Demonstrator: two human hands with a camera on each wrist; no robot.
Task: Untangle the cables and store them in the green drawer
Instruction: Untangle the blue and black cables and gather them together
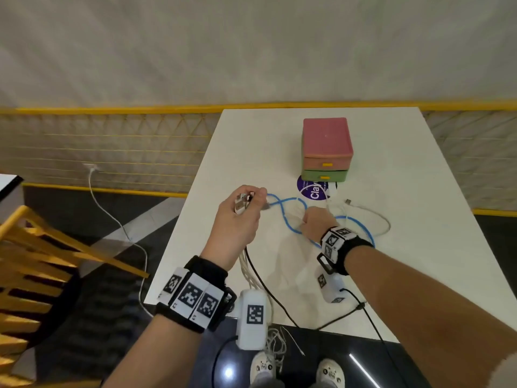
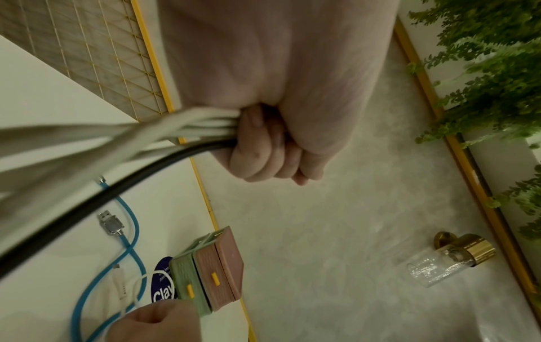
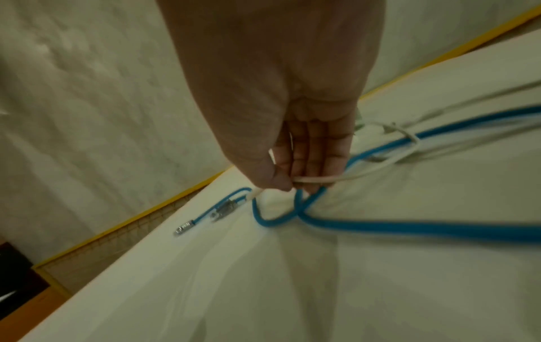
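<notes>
My left hand (image 1: 237,217) is raised above the near left part of the white counter (image 1: 405,175), its fingers curled tight round a bundle of white cables (image 2: 122,136) and one black cable (image 2: 88,199). Their plug ends stick out of the top of my fist, and the strands hang down from the heel of the hand toward the counter's near edge.

My right hand (image 1: 316,224) is low over the middle of the counter. Its thumb and fingers pinch a thin white cable (image 3: 366,172) just above the surface, right where the blue cable (image 3: 380,225) crosses over itself in a loop. The blue cable lies on the counter in loose curves, and its metal plugs rest beside each other on the left of my right hand, near my left fist. The white cable runs on past my right wrist in a wide loop over the blue one.

The small drawer unit sits further back, well apart from both hands: a pink drawer (image 1: 327,161) on top and the green drawer (image 1: 324,175) beneath, both pushed in, each with a yellow pull. A round purple sticker (image 1: 310,189) lies on the counter just in front of it.
</notes>
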